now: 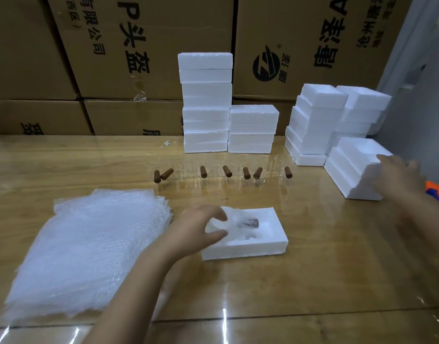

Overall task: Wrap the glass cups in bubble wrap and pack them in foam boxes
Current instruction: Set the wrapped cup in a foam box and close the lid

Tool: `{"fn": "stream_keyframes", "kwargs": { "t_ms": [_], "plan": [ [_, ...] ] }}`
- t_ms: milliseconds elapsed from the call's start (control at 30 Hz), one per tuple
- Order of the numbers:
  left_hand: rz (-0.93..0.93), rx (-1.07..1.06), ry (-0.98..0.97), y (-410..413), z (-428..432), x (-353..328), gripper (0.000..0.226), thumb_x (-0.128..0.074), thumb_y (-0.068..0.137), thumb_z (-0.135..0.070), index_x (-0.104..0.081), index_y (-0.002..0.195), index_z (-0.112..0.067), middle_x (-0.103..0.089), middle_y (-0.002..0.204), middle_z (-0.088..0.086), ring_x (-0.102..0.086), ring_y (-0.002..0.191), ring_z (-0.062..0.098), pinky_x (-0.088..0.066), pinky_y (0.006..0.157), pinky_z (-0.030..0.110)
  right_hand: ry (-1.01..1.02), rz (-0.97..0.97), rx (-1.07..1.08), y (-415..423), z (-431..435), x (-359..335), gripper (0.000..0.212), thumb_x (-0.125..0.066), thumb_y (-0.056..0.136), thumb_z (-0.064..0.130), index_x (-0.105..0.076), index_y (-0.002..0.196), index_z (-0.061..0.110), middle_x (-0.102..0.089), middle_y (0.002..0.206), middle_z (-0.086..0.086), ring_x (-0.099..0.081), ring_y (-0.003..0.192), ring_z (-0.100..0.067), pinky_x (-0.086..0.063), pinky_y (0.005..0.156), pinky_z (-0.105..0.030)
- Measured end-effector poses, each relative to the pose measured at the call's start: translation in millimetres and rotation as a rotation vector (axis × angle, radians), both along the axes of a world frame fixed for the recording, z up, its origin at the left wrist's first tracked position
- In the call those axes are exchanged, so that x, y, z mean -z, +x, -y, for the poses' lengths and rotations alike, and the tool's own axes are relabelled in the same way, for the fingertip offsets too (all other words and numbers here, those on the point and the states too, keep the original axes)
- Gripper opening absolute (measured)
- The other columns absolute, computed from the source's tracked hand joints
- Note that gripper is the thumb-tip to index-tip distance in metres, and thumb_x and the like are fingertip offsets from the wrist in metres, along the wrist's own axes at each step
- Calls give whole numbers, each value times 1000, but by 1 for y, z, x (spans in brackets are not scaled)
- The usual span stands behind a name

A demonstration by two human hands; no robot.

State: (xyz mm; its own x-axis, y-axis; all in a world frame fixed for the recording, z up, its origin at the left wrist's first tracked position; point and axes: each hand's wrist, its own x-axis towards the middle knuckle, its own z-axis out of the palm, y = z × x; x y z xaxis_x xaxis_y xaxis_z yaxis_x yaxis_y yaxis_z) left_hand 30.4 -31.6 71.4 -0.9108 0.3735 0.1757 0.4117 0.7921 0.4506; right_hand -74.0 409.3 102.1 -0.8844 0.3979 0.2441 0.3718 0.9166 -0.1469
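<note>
The left hand [201, 227] is in the middle of the frame. Its fingers and thumb are curled round the wrapped cup [228, 225] and hold it down in the open foam box [245, 245]. The cup's brown handle shows through the wrap. The right hand [397, 175] is at the right side of the frame and is blurry. Its fingers look stretched out flat on top of the leaning foam pile [350, 175]. I think it is going for a lid.

What could go wrong? The wrap may puff up once the left hand lets go, and then a lid would not sit flat. The foam pile leans, so a quick pull on the top piece could make the others slide off.

The bare glass cups [223, 170] stand in a row above the box, so a lid swung low could knock one over. The bubble wrap [89, 244] lies near the box's left side. The table [313, 269] is bare to the right of the box and below it, so that is the safe way in.
</note>
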Motion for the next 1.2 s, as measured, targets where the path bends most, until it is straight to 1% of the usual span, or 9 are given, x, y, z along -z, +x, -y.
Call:
{"fn": "stream_keyframes", "kwargs": {
  "t_ms": [133,267,467,567,700,800,967,1033,1200],
  "plan": [
    [-56,-211,391,2,11,-9,7,-57,92,-32,-64,94,-33,-65,99,-24,-56,96,-9,-40,79,12,-67,0,-58,-1,0,-1,61,-55,89,5,-33,145,14,-34,146,-17,-29,131,-40,-35,100,-53],
    [-74,-404,722,7,18,-9,18,-55,93,-23,-66,79,-28,-69,85,-23,-61,77,-6,-46,67,19,-21,-156,-152,1,7,-8,59,-63,85,5,-42,140,7,-38,130,-29,-31,122,-45,-31,100,-54],
    [-34,-507,923,8,19,-4,15,-53,92,-15,-64,82,-19,-72,83,-10,-68,77,5,-51,80,34,9,-481,-442,21,51,-38,54,-76,76,7,-50,123,1,-45,113,-25,-38,109,-38,-37,89,-48],
    [-37,-498,977,7,19,-9,13,-53,93,-15,-62,85,-19,-72,83,-10,-68,74,5,-51,76,30,-403,-584,-563,41,85,-48,44,-78,77,24,-48,108,16,-55,96,-4,-51,84,-19,-42,70,-30],
    [-40,-472,1013,7,17,-17,11,-54,93,-21,-63,88,-21,-70,91,-8,-68,78,5,-48,70,25,-961,-185,-655,59,124,-50,16,-67,84,30,-62,99,26,-68,76,18,-58,61,1,-50,63,-17],
    [42,-434,1025,9,14,-17,14,-56,92,-31,-66,91,-21,-69,94,-9,-67,74,2,-48,66,22,-1164,128,-724,64,142,-31,37,-67,72,35,-65,105,19,-74,90,10,-65,78,-8,-51,78,-30],
    [152,-485,852,12,11,-3,36,-59,83,-56,-65,84,-21,-69,74,-8,-65,64,4,-52,67,30,-1137,441,-723,63,157,3,50,-69,69,42,-65,114,22,-69,113,-9,-58,93,-19,-49,85,-38],
    [142,-518,701,12,11,4,39,-61,76,-61,-63,78,-23,-64,66,-11,-61,63,6,-48,63,28,-1125,463,-698,59,160,10,53,-68,70,46,-64,116,21,-68,115,-8,-60,98,-23,-47,97,-42],
    [165,-538,514,5,5,11,36,-63,76,-56,-55,74,-21,-63,73,-8,-61,70,12,-41,60,27,-1087,421,-647,48,164,22,37,-66,84,43,-62,115,23,-72,106,1,-66,103,-23,-52,94,-40]
  ]
}}
